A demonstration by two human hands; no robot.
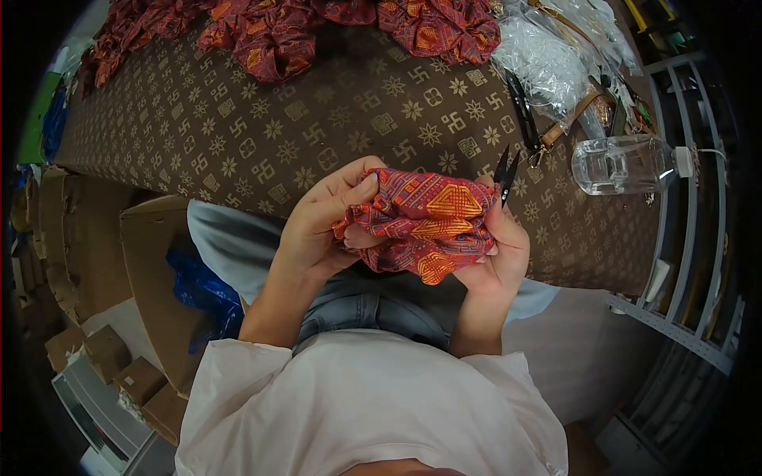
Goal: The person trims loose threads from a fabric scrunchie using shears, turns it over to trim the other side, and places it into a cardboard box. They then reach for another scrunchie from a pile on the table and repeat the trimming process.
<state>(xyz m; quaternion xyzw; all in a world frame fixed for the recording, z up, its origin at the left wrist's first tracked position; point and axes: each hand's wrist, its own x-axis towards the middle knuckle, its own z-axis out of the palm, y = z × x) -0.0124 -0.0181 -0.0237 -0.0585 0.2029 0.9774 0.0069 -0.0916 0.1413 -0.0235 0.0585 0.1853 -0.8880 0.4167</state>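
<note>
A gathered piece of red patterned cloth (432, 218) with orange and purple motifs is stretched between my two hands, above my lap at the table's near edge. My left hand (329, 210) is closed on its left end, thumb on top and some fingers behind the folds. At the right end my right hand (502, 242) grips the cloth, its fingers partly hidden underneath. Black thread snips (506, 176) stick up from that same hand, their two pointed blades apart and directed away from me. The snips' handle is hidden by the hand and cloth.
More bunched red patterned cloth pieces (266, 40) lie along the table's far side. A brown patterned tablecloth (317, 119) covers the table. To the right are clear plastic bags (548, 67), brown straps (575, 111), a clear bottle (623, 165) on its side and a metal rack (683, 214). Cardboard boxes (155, 262) stand left.
</note>
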